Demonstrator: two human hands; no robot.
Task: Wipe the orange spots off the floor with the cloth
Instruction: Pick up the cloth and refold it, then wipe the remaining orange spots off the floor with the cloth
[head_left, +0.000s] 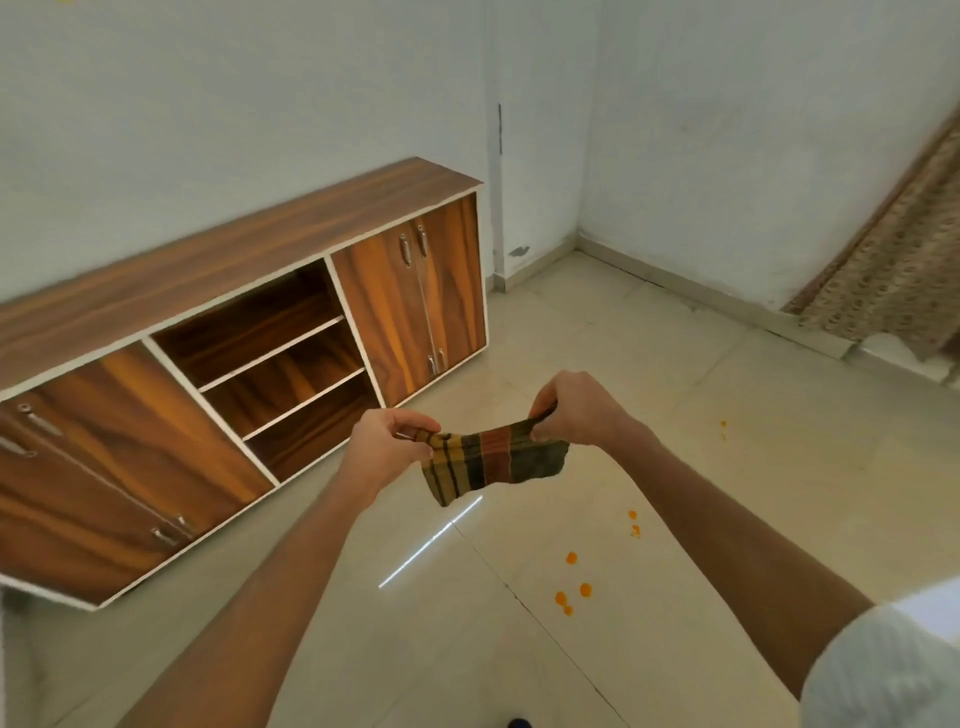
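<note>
Low wooden cabinet (249, 364) stands against the wall at left, patterned curtain (904, 270) hangs at far right, and nothing lies between the hands and the tiled floor (727, 467); no legible writing anywhere. Striped cloth (498, 460) is held in the air, stretched between left hand (387, 447) and right hand (576, 410), each pinching an upper corner with fingers pressed together. Orange spots (571, 592) sit on the floor below and right of the cloth, apart from it.
</note>
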